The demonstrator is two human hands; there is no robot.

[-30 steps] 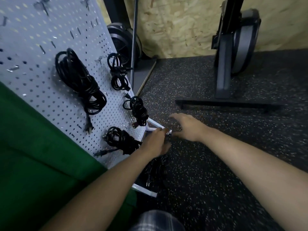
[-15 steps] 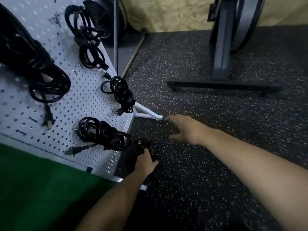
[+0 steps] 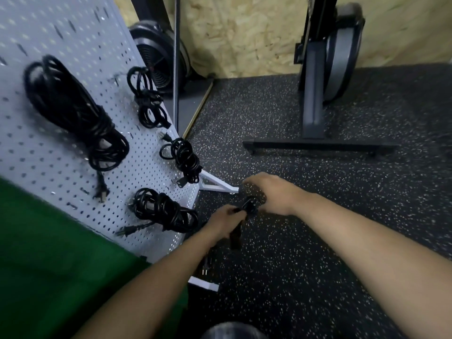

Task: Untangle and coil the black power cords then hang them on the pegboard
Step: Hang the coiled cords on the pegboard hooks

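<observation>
Both hands on one cord, low over the floor, just right of the pegboard's bottom corner.

- The left hand [image 3: 226,222] is clenched round the black power cord [image 3: 250,206]. A bunched length drops from the fist toward the floor.
- The right hand [image 3: 271,194] comes in from the right, fingers curled down over a small loop of the same cord (underside of the grip is hidden, but it reads as grasping).
- The hands are nearly touching, with the loop between them.

The pegboard [image 3: 73,33] is pale grey, leaning, and fills the left of the scene. Four black coils hang on it:
- big coil [image 3: 73,113] at left, plug dangling below it
- slim coil [image 3: 146,99] farther back, toward the right edge
- small coil [image 3: 186,160] below that, at the right edge
- low coil [image 3: 163,211] near the bottom, plug sticking out to the left

A white stand foot [image 3: 217,185] juts right onto the floor, its tip just beside the right hand's fingers. A second foot [image 3: 205,283] sits nearer, below the left forearm.

The floor [image 3: 318,241] is black rubber with white speckle. There's a green surface [image 3: 49,265] near left, below the board. At the far side:
- chipboard wall [image 3: 244,33]
- black exercise machine [image 3: 315,106] at right, with a flat base bar
- round black wheel [image 3: 156,52] behind the board
- thin metal pole [image 3: 176,57] beside the wheel
</observation>
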